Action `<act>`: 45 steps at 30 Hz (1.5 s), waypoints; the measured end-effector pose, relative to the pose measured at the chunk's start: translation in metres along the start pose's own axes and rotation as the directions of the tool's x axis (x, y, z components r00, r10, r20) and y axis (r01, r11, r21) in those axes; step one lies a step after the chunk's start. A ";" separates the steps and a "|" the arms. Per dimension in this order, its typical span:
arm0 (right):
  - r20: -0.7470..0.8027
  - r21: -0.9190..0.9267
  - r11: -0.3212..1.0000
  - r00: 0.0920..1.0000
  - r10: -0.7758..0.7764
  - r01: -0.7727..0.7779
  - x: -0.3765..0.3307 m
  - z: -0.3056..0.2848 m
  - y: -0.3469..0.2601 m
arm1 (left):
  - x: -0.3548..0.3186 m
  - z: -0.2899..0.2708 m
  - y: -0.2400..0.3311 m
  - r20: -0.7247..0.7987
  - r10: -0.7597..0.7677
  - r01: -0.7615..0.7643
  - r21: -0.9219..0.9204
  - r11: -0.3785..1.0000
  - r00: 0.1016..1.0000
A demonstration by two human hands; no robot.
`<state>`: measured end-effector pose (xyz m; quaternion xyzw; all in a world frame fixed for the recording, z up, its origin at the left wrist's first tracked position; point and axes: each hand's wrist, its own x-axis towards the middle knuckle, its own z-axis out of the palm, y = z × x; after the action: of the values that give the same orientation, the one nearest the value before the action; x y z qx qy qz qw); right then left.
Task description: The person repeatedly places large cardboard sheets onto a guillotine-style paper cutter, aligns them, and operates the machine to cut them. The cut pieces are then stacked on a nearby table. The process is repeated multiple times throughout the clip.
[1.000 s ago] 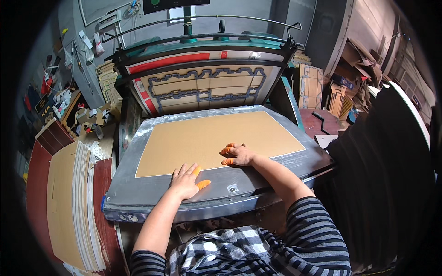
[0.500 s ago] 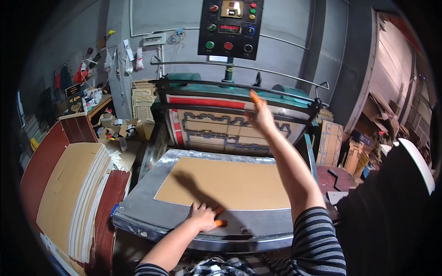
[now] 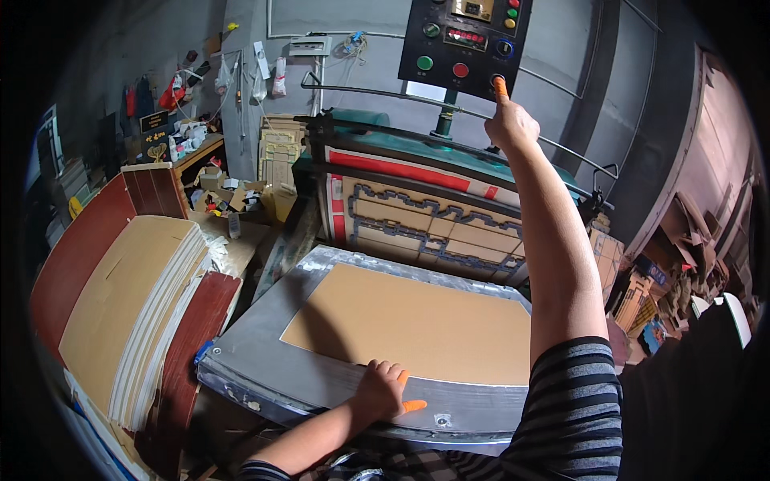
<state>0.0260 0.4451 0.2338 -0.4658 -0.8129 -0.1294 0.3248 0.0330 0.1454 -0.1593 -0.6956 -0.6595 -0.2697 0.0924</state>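
My right hand [image 3: 512, 124] reaches up to the black control panel [image 3: 445, 60]. Its index finger, in an orange finger cover, is stretched out onto the panel's lower right button and hides most of it; the other fingers look curled and hold nothing. Near the front edge of the grey metal platen [image 3: 253, 341] rests my left hand [image 3: 383, 390], fingers spread, with orange covers on two digits. The left fingertips are at the near edge of a flat brown cardboard sheet [image 3: 417, 321], which lies on the platen. Behind it stands the upright die board [image 3: 433, 228] with dark cutting outlines.
A stack of cardboard sheets [image 3: 128, 289] stands on the left beside dark red boards [image 3: 196, 353]. A metal bar [image 3: 385, 94] runs across the green press [image 3: 361, 120]. Cardboard scraps [image 3: 698, 232] are heaped at the right.
My right hand has risen from in front of the press to the control panel's button. My left hand stays at the platen's front edge, its fingers more bent. The view has shifted left.
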 end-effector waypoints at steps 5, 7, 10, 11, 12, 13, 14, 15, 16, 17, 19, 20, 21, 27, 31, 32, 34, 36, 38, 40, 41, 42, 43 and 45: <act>-0.018 0.069 0.992 0.994 -0.107 0.108 0.012 -0.014 0.023 | 0.003 -0.002 0.000 0.038 0.015 -0.014 -0.025 1.000 0.999; -0.164 0.179 0.964 0.972 -0.170 0.198 -0.010 -0.030 0.021 | 0.000 0.004 -0.006 0.238 -0.063 0.039 0.107 0.993 0.969; -0.347 0.270 0.882 0.894 -0.284 0.385 -0.061 -0.051 0.050 | 0.051 -0.034 0.005 0.666 -0.229 0.131 0.195 0.972 0.710; -0.357 0.364 0.837 0.891 -0.279 0.408 -0.083 -0.065 0.059 | 0.067 -0.025 -0.009 0.622 -0.177 0.118 0.136 0.984 0.763; -0.445 0.406 0.741 0.824 -0.351 0.535 -0.101 -0.077 0.078 | 0.081 -0.019 -0.024 0.530 -0.114 0.126 0.013 0.992 0.840; -0.490 0.378 0.729 0.792 -0.365 0.570 -0.121 -0.090 0.083 | 0.113 -0.021 -0.039 0.583 -0.083 0.167 -0.093 0.982 0.808; -0.554 0.312 0.679 0.708 -0.439 0.665 -0.141 -0.104 0.099 | 0.154 -0.049 -0.028 0.706 -0.155 0.233 -0.015 0.972 0.691; -0.571 0.261 0.679 0.677 -0.465 0.686 -0.158 -0.118 0.109 | 0.179 -0.057 -0.037 0.662 -0.193 0.223 0.040 0.974 0.724; -0.612 0.283 0.635 0.645 -0.458 0.719 -0.178 -0.135 0.114 | 0.204 -0.053 -0.054 0.614 -0.218 0.210 0.086 0.974 0.758; -0.645 0.245 0.603 0.593 -0.483 0.759 -0.193 -0.148 0.118 | 0.217 -0.058 -0.079 0.548 -0.273 0.226 0.153 0.962 0.791; -0.607 0.225 0.647 0.625 -0.491 0.728 -0.233 -0.174 0.134 | 0.250 -0.072 -0.110 0.134 -0.169 0.120 0.313 0.942 0.976; -0.576 0.275 0.623 0.644 -0.503 0.732 -0.250 -0.183 0.147 | 0.267 -0.065 -0.139 -0.434 -0.109 0.180 0.127 0.975 0.894; -0.516 0.304 0.670 0.708 -0.482 0.678 -0.274 -0.190 0.169 | 0.277 -0.075 -0.105 -0.481 0.074 0.017 0.181 0.983 0.873; -0.424 0.289 0.850 0.855 -0.299 0.440 -0.362 -0.186 0.219 | 0.169 -0.067 0.057 -0.261 0.715 -0.760 -0.188 0.622 0.649; -0.355 0.508 0.809 0.927 -0.117 0.297 -0.390 -0.156 0.245 | 0.096 -0.048 0.110 -0.251 0.853 -0.881 -0.252 0.399 0.458; -0.311 0.598 0.758 0.947 -0.077 0.259 -0.393 -0.143 0.247 | 0.083 -0.051 0.113 -0.266 0.841 -0.875 -0.261 0.407 0.471; -0.301 0.669 0.692 0.950 -0.080 0.270 -0.398 -0.120 0.245 | 0.074 -0.066 0.116 -0.306 0.820 -0.874 -0.217 0.435 0.484; -0.192 0.747 0.644 0.981 -0.026 0.163 -0.414 -0.097 0.245 | 0.071 -0.092 0.116 -0.317 0.796 -0.857 -0.196 0.477 0.516; -0.026 0.838 0.544 0.992 0.121 -0.044 -0.432 -0.066 0.251 | 0.072 -0.112 0.111 -0.332 0.770 -0.837 -0.159 0.523 0.544; 0.056 0.862 0.491 0.987 0.150 -0.123 -0.447 -0.045 0.254 | 0.072 -0.132 0.107 -0.346 0.749 -0.813 -0.079 0.576 0.565; 0.096 0.869 0.465 0.980 0.174 -0.168 -0.454 -0.044 0.251 | 0.072 -0.136 0.102 -0.324 0.744 -0.801 -0.086 0.593 0.585; 0.166 0.874 0.417 0.961 0.223 -0.248 -0.460 -0.041 0.251 | 0.074 -0.142 0.102 -0.402 0.715 -0.784 -0.011 0.621 0.572; 0.143 0.865 0.446 0.965 0.220 -0.230 -0.463 -0.036 0.254 | 0.077 -0.149 0.099 -0.424 0.672 -0.752 -0.036 0.658 0.608; 0.129 0.857 0.464 0.966 0.226 -0.223 -0.474 -0.027 0.267 | 0.086 -0.165 0.093 -0.508 0.625 -0.728 -0.006 0.685 0.593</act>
<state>0.4297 0.2542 -0.0782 -0.3423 -0.6987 0.3384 0.5293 0.0799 0.1296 0.0424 -0.8131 -0.2676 -0.4415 0.2688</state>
